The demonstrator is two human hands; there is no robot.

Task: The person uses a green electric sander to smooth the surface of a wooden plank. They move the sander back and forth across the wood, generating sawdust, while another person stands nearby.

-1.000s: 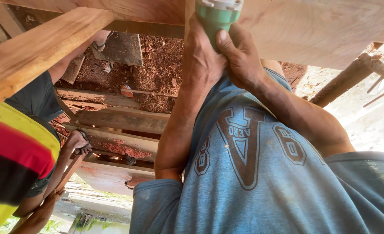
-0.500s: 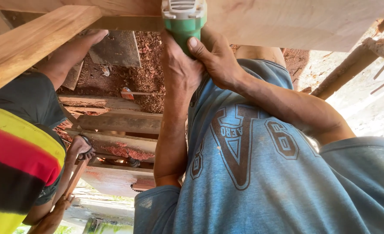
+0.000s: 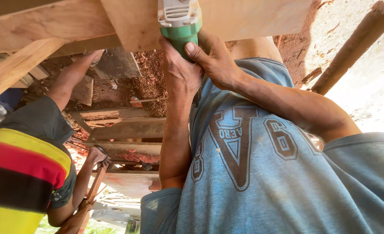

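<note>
We see only the rear body of the green power tool; its working end is cut off by the top edge. Our left hand and right hand cover its handle. The co-worker's raised hand is partly hidden behind the wooden beam. Items on the sawdust floor are too small to identify.
</note>
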